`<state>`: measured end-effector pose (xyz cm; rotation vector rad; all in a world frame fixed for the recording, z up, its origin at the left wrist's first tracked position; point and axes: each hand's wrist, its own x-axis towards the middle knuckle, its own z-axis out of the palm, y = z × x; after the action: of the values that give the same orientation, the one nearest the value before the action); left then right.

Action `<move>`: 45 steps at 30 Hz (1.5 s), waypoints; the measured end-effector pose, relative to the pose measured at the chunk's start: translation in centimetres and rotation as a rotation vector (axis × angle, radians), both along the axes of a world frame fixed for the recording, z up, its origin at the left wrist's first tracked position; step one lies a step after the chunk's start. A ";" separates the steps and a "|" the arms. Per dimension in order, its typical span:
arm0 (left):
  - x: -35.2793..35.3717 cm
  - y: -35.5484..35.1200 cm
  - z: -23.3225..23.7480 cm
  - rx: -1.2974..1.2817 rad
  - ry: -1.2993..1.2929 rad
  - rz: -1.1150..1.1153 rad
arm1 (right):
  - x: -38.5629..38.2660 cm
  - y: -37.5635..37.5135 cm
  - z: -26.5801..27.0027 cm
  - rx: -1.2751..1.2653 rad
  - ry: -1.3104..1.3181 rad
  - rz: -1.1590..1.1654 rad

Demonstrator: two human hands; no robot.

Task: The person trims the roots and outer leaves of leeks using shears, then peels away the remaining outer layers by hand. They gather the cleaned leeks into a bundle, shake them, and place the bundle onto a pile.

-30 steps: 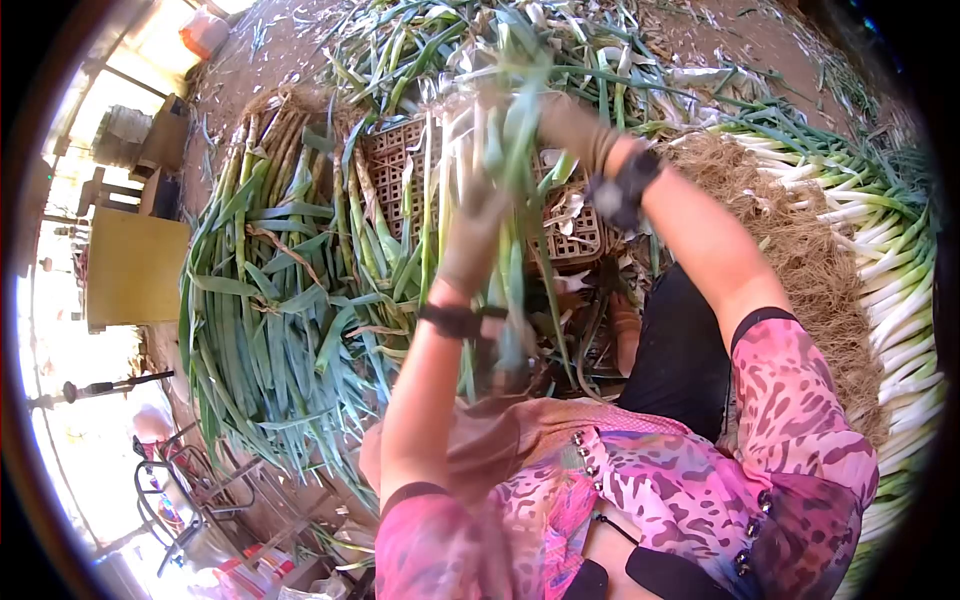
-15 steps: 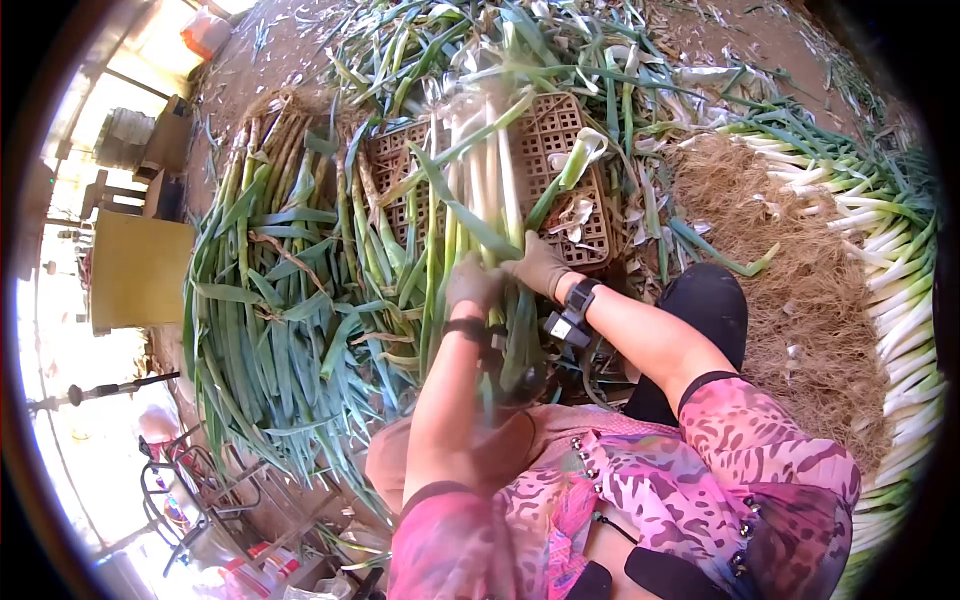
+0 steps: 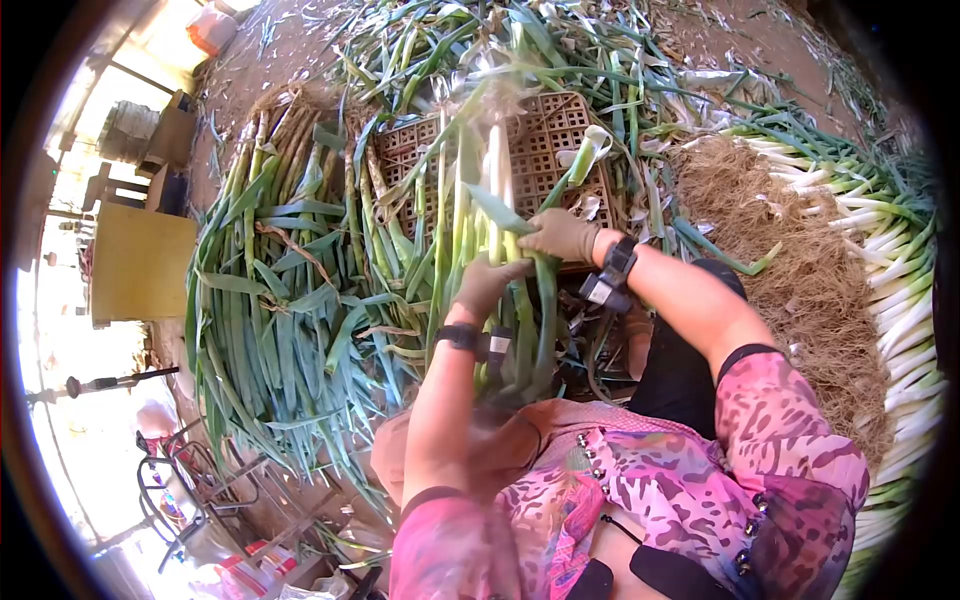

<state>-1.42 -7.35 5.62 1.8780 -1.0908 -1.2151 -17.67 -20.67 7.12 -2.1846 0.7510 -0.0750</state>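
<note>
A bunch of long green onions (image 3: 497, 170) hangs between my hands and a brown plastic crate, white stalks and blurred roots pointing away from me. My left hand (image 3: 485, 287), in a thin glove, is closed around the green part of the bunch. Beside it, my right hand (image 3: 562, 236), gloved too, pinches a broad green leaf (image 3: 500, 212) at the right side of the bunch. Behind the stalks lies the crate (image 3: 548, 140), its lattice partly covered. Where the lower leaves end near my lap is blurred.
Untrimmed green onions (image 3: 265, 300) lie in a large heap at the left. Peeled ones (image 3: 905, 330) form a curved row at the right, their brown roots (image 3: 780, 270) inward. Leaf scraps (image 3: 420, 60) litter the ground beyond the crate. A yellow board (image 3: 143, 265) stands far left.
My right hand has moved away from my body and slightly right, along with the leaf. My left hand has shifted slightly right, still on the bunch.
</note>
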 end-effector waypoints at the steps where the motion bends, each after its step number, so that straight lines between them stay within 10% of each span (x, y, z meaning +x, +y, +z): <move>1: 0.2 0.0 -0.3 0.004 0.079 -0.015 | 0.1 -2.5 -0.1 -0.137 0.054 0.038; 4: 2.6 0.7 -2.7 -0.008 0.262 0.124 | -2.3 -14.1 -0.1 -0.862 0.175 -0.152; 6: 3.6 1.4 -1.4 -0.079 0.435 0.200 | -4.7 -17.2 6.1 0.102 -0.533 -0.996; 7: 4.1 1.6 -1.0 -0.078 0.461 0.233 | -5.9 -19.7 6.5 -0.309 -0.240 -1.192; 11: 2.7 0.6 -2.6 -0.088 0.377 0.216 | -2.7 -13.1 5.0 -0.243 -0.466 -0.773; 13: 0.7 -0.1 -3.4 -0.041 0.365 0.166 | -0.1 -8.2 -0.8 0.201 -0.424 -0.472; 16: -2.7 -1.2 -4.3 -0.054 0.553 0.203 | 1.7 -0.3 -6.8 0.991 -0.441 -0.540; 19: 1.1 -1.8 -7.9 -0.123 -0.027 0.347 | 1.5 2.0 -6.4 1.246 -0.660 -0.709; 23: 7.6 -2.8 -4.6 -0.260 0.040 0.781 | -3.1 1.1 -1.6 0.903 -0.769 -0.711; 30: 4.7 -4.8 -5.4 0.397 -0.687 0.210 | -2.1 1.8 -0.9 1.053 -0.555 -0.694; 35: 4.0 -3.5 -2.8 0.296 -0.557 0.270 | 1.3 4.8 -4.5 1.173 -0.521 -0.721; 45: 2.2 1.4 1.1 -0.094 -0.288 0.263 | 2.4 -4.9 -1.2 0.618 -0.507 -0.847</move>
<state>0.78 -5.90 6.70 2.0888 -0.9874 -0.7514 -15.26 -25.54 5.96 -1.0883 1.1513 -0.6965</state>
